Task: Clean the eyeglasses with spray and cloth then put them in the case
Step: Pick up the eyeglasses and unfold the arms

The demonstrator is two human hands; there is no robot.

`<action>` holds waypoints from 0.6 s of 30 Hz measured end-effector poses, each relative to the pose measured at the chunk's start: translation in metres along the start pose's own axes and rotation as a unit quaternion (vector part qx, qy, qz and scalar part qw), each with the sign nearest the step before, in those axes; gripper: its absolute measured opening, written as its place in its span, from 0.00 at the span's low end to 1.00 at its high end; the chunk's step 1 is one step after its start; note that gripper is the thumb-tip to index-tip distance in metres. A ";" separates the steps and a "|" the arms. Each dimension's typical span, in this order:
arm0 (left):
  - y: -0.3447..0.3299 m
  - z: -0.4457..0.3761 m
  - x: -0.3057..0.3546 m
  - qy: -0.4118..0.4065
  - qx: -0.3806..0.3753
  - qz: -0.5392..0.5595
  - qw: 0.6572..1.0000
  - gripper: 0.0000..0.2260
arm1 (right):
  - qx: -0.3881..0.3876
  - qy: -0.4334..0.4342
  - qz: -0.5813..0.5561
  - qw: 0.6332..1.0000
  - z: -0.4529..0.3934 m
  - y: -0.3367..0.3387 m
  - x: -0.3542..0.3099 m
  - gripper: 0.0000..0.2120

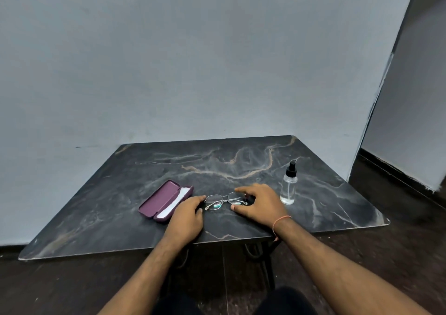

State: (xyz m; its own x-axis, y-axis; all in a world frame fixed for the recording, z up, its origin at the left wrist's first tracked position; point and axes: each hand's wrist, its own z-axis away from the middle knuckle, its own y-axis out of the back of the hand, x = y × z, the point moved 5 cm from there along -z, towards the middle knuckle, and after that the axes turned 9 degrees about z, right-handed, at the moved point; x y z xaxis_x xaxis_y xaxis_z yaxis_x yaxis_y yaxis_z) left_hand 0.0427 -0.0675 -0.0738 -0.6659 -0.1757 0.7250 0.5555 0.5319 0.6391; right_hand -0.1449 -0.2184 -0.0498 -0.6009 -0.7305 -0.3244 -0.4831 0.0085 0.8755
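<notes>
You had both hands at the eyeglasses (225, 201) near the bench's (325, 201) front edge, left hand (187, 214) and right hand (260, 203) with fingers spread at their ends, likely picking up; next you needed the spray bottle (289, 185) beside your right.

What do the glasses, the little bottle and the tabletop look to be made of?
Glasses: thin silvery frame, probably metal. Bottle: see-through, clear plastic or glass, black spray cap. Tabletop: dark, veined like polished marble, possibly laminate.

Dark marble-veined table (241, 167) against a plain grey-blue wall (193, 61), dark floor (398, 254), dim even light
</notes>
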 end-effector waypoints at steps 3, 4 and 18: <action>0.000 0.000 -0.001 -0.001 -0.007 0.002 1.000 0.22 | 0.009 0.009 0.000 1.000 0.000 0.001 0.000 0.31; 0.000 0.001 -0.002 -0.001 -0.006 0.005 1.000 0.22 | 0.010 0.014 0.002 1.000 0.001 0.000 0.000 0.31; 0.008 -0.016 -0.003 0.055 0.085 0.363 0.926 0.15 | 0.088 0.039 -0.179 0.979 -0.013 -0.003 0.003 0.23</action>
State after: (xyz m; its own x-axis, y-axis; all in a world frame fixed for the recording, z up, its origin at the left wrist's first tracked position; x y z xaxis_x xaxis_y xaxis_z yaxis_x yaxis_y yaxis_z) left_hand 0.0571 -0.0759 -0.0667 -0.0873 0.2007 0.9758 0.7442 0.6643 -0.0701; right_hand -0.1372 -0.2297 -0.0490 -0.3258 -0.7576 -0.5657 -0.7604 -0.1456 0.6329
